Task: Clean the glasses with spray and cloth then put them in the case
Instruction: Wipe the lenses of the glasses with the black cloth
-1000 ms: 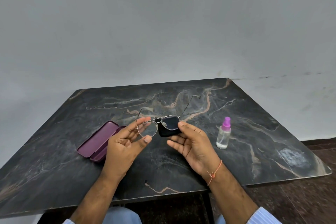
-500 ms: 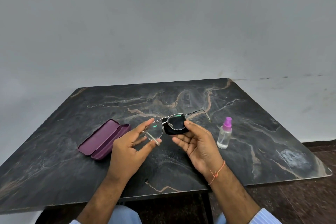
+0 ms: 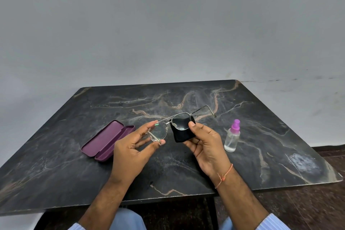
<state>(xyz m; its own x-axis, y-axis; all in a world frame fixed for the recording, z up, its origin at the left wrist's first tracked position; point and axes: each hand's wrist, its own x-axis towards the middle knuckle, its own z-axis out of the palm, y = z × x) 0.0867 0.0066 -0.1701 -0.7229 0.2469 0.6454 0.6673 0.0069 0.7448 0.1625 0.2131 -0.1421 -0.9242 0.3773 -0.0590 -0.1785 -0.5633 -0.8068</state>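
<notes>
moved: glasses [image 3: 174, 127] tilted, arm swung right | left hand [image 3: 130, 152] pinches left lens rim | right hand [image 3: 207, 144] presses cloth [image 3: 183, 135] on right lens | wiping underway | case [image 3: 106, 141] open near table [image 3: 56, 183] left edge, unfilled | spray [image 3: 232, 136] right

Grey wall [image 3: 168, 24], dark marble table [image 3: 270, 136]

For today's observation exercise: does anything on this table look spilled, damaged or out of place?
Nothing stands out. The bottle stands upright, the case lies open, and the glasses look intact; a pale patch marks the table, cause unclear.
</notes>
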